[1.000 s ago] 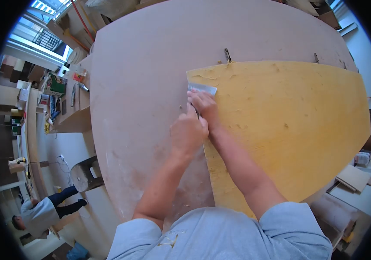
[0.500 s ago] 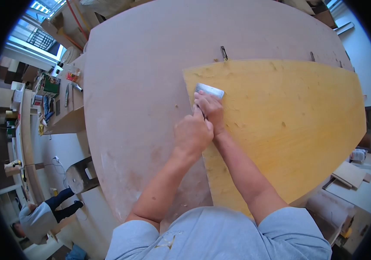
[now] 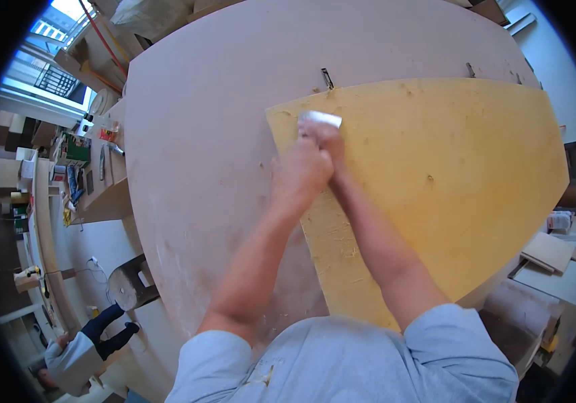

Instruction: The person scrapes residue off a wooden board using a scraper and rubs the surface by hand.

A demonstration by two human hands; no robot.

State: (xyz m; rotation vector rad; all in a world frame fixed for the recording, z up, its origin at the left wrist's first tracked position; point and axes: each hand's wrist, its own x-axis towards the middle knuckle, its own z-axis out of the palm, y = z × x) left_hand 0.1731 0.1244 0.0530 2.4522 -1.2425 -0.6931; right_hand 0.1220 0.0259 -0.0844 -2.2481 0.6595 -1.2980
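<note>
Both my hands are closed around one scraper with a wide, bright metal blade. My right hand grips it close to the blade, and my left hand grips it further back, nearer my body. The handle is mostly hidden by my fingers, which are slightly blurred. The blade rests on or just over a yellow sheet, near its far left corner. Several small shavings or crumbs lie on the sheet, and rough marks run along its left part.
The yellow sheet lies on a large pale table. A small dark metal piece lies by the sheet's far edge. Left are a side bench with tools, a stool and another person. Boards are stacked at right.
My hands and the scraper have moved away from me, toward the sheet's far edge. The camera view has shifted a little. Rough marks show on the sheet's left part, nearer me.
</note>
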